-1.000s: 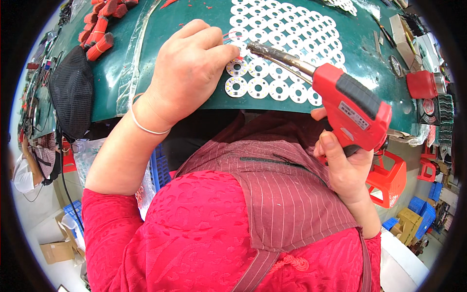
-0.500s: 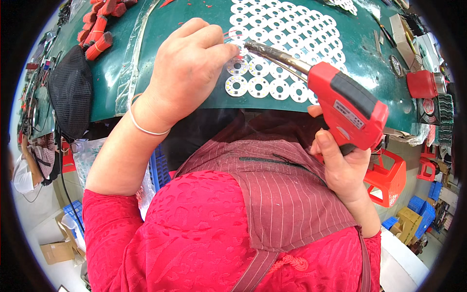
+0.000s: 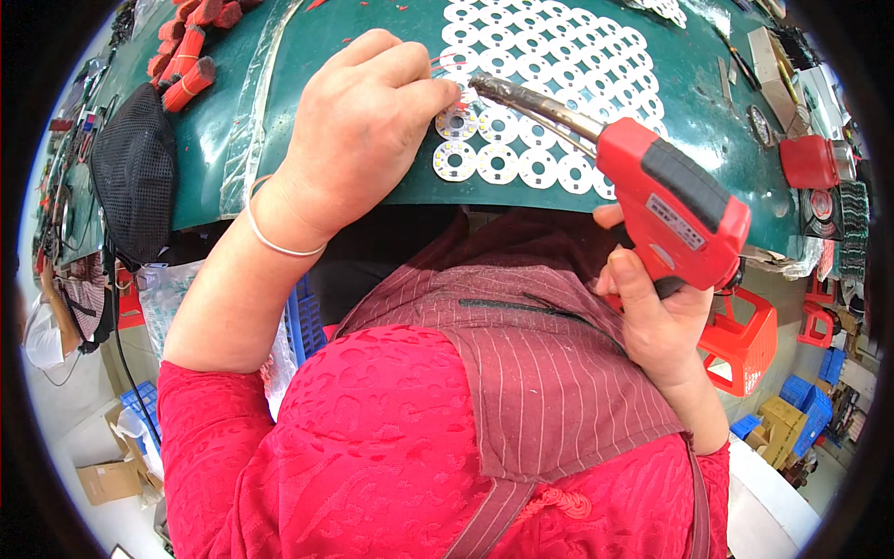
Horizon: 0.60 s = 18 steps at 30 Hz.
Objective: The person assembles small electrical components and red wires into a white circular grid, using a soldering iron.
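Observation:
Between the fingertips of my left hand [image 3: 368, 130] are thin red wires [image 3: 450, 63], pinched above the near left corner of a sheet of round white LED boards [image 3: 498, 163]. Wrapped round the grip of a red and black soldering gun [image 3: 675, 210] is my right hand [image 3: 656, 312]. Its long, darkened tip [image 3: 494, 90] points left, just right of my left fingertips and above the boards. Each board is a ring with a hole in its middle. My left fingers hide part of the nearest boards and the wire ends.
Bundles of red wires [image 3: 191, 79] lie at the far left of the green table mat [image 3: 307, 37]. A black mesh cap [image 3: 135, 177] hangs over the left edge. To the right stand a red container [image 3: 808, 163] and a red stool [image 3: 740, 340].
The soldering gun has shifted slightly to the right with my right hand. My left hand stays almost in place, still pinching the wires.

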Tool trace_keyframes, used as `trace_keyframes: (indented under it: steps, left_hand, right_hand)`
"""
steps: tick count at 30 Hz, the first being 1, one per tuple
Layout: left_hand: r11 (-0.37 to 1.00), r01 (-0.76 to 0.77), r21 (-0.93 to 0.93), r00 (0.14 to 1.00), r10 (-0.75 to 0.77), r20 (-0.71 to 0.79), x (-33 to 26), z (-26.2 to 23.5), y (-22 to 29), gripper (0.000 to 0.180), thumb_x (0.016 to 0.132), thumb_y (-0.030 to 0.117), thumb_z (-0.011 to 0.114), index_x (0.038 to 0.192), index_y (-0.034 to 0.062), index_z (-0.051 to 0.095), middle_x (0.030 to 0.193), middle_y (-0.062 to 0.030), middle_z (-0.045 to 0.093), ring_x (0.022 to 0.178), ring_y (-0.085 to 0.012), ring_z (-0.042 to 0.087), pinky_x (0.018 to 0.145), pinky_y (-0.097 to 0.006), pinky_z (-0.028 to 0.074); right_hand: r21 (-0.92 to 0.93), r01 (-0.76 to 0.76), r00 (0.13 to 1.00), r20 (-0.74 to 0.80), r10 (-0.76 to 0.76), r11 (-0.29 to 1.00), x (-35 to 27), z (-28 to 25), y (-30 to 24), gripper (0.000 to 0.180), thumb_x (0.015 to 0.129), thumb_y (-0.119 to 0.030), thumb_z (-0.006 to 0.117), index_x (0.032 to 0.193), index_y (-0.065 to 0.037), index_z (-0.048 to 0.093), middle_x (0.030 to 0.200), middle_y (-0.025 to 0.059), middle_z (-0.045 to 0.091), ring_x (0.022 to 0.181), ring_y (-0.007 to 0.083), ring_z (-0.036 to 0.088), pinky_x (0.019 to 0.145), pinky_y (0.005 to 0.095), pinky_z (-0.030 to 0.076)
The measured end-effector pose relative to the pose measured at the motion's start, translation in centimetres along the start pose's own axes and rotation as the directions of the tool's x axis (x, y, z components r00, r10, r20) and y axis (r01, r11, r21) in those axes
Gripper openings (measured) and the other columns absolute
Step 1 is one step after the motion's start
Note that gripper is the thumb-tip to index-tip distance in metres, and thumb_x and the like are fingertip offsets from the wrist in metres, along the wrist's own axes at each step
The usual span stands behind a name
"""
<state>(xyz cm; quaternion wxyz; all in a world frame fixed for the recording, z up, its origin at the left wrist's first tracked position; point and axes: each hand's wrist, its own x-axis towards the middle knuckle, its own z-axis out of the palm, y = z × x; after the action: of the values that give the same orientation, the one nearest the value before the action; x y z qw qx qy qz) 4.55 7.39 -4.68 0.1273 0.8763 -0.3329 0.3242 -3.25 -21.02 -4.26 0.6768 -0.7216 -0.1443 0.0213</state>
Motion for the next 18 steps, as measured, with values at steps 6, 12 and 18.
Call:
trace_keyframes:
  steps: [6,12,18]
  left_hand:
    - [1.0,0.004,-0.003,1.0,-0.004,0.009,0.2,0.1,0.3,0.015,0.07,0.002,0.073,0.083,0.008,0.069,0.071,-0.0039,0.055,0.071,-0.0234,0.056,0.062,-0.034,0.047]
    - [1.0,0.001,-0.001,1.0,-0.001,-0.024,-0.1,0.0,0.0,0.016,0.07,0.0,0.073,0.084,0.0042,0.067,0.078,-0.0057,0.061,0.077,-0.0248,0.058,0.067,-0.034,0.048]
    - [0.998,-0.068,-0.015,0.988,0.065,-0.143,0.1,-0.9,0.7,0.019,0.067,-0.002,0.074,0.084,0.0045,0.066,0.077,-0.0056,0.06,0.081,-0.0269,0.058,0.07,-0.035,0.047]
  right_hand:
    - [0.033,-0.01,1.0,0.0,0.01,0.999,0.0,-0.1,0.2,0.034,0.093,-0.002,0.058,0.125,0.003,0.049,0.12,0.0219,0.059,0.069,0.0107,0.058,0.064,0.0269,0.053]
    - [0.014,-0.03,0.999,0.011,0.03,0.999,-0.2,0.0,-0.2,0.033,0.093,-0.002,0.057,0.125,0.003,0.049,0.12,0.0216,0.059,0.069,0.0106,0.057,0.064,0.027,0.053]
    - [0.02,-0.044,0.999,0.011,0.044,0.999,-0.5,-0.2,-0.5,0.039,0.093,-0.004,0.058,0.129,0.004,0.046,0.12,0.0213,0.059,0.069,0.01,0.056,0.063,0.0266,0.052]
